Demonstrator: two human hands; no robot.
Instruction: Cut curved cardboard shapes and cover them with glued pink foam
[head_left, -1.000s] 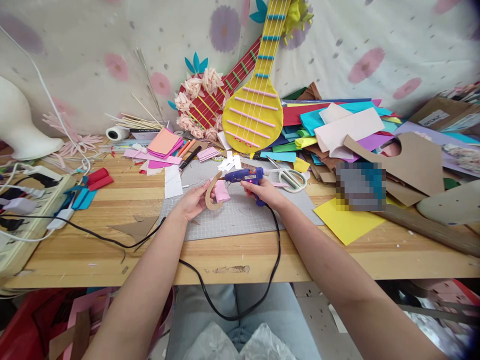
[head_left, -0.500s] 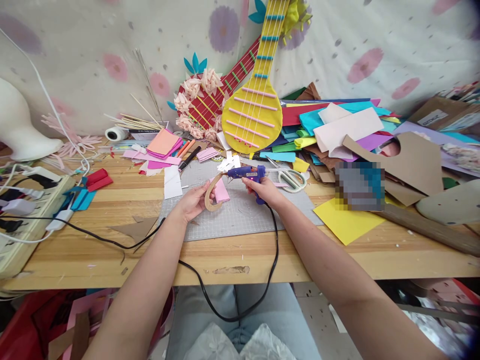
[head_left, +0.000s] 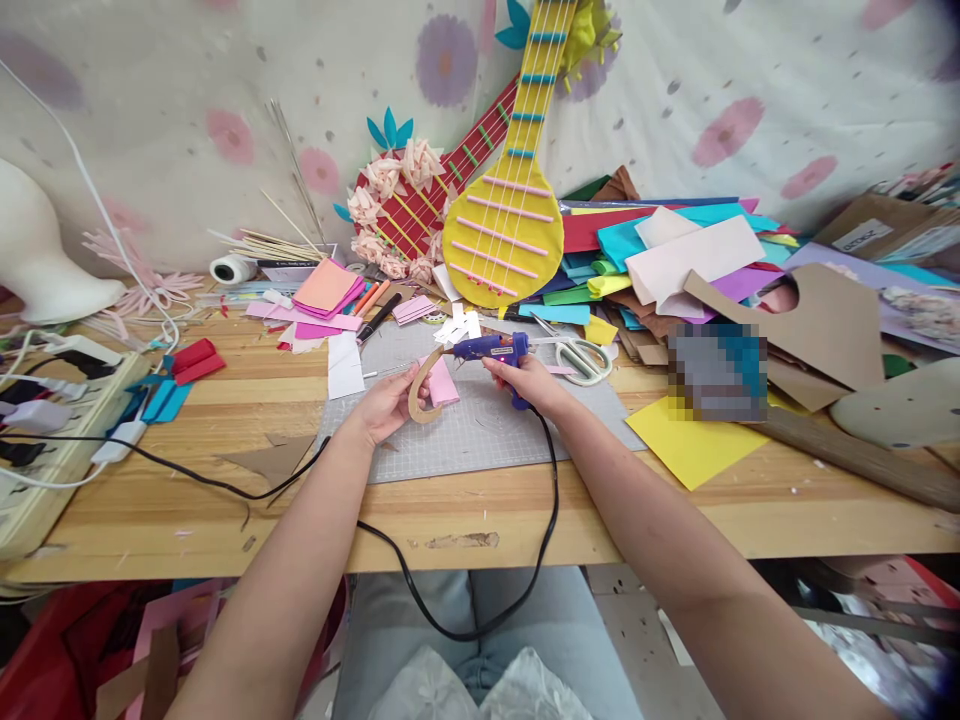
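Observation:
Between its fingertips, my left hand [head_left: 386, 405] pinches a curved, C-shaped strip of brown cardboard [head_left: 416, 393], held up over the grey cutting mat [head_left: 495, 435]. My right hand [head_left: 529, 382] is wrapped round a blue hot glue gun [head_left: 491, 347] whose nozzle points left. The nozzle tip is at the upper end of the cardboard; whether it touches cannot be made out. A folded pink paper piece [head_left: 443, 383] lies on the mat behind the strip. From the gun's handle a black cord [head_left: 555, 500] loops down past the table edge.
Scissors with pale green handles [head_left: 585, 362] lie right of the gun. A yellow paper lute [head_left: 502, 235] and a red one [head_left: 412, 220] lean at the back. Coloured paper [head_left: 675, 240] is piled at right; a power strip [head_left: 67, 440] stands at left.
Almost nothing differs. Both hands, the cardboard strip and the glue gun stay in nearly the same place, with only a very slight shift of the whole view.

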